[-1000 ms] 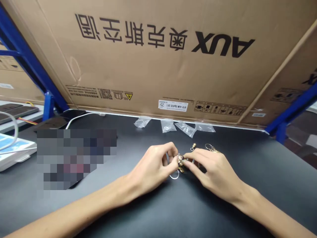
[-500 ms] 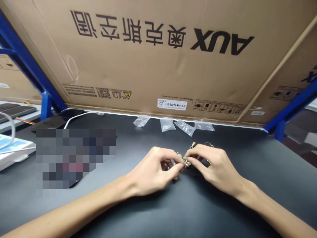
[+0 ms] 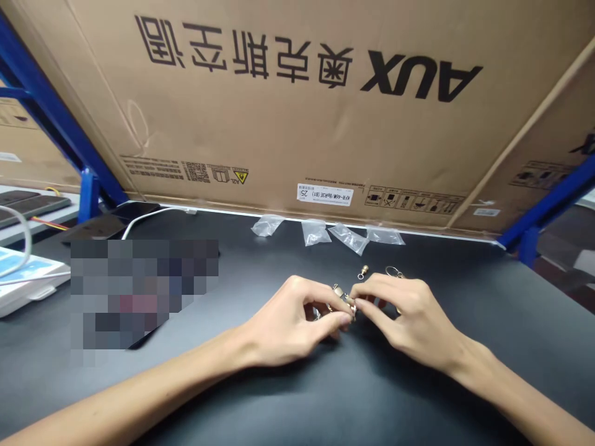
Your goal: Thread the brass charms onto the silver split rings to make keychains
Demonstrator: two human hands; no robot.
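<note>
My left hand [image 3: 294,322] pinches a small shiny metal piece [image 3: 346,298] of silver and brass colour between thumb and forefinger. The thumb and forefinger of my right hand [image 3: 411,310] close on the same piece from the other side. Fingertips hide much of it, so its exact kind does not show. Just beyond my right fingers lies a small brass-coloured pendant [image 3: 365,270] with a little ring at its end. A thin wire ring [image 3: 393,271] shows behind the right knuckles, partly covered by the hand.
Several clear plastic bags [image 3: 316,233] lie along the back of the black table [image 3: 297,409]. A large cardboard box [image 3: 260,124] stands behind it, between blue metal posts [image 3: 88,192]. At the left are a white cable [image 3: 153,214], a white box [image 3: 28,282] and a blurred-out area.
The metal piece has turned slightly between my fingertips, and both hands stay close together. More of the brass-coloured pendant and the wire ring shows. The view has shifted a little.
</note>
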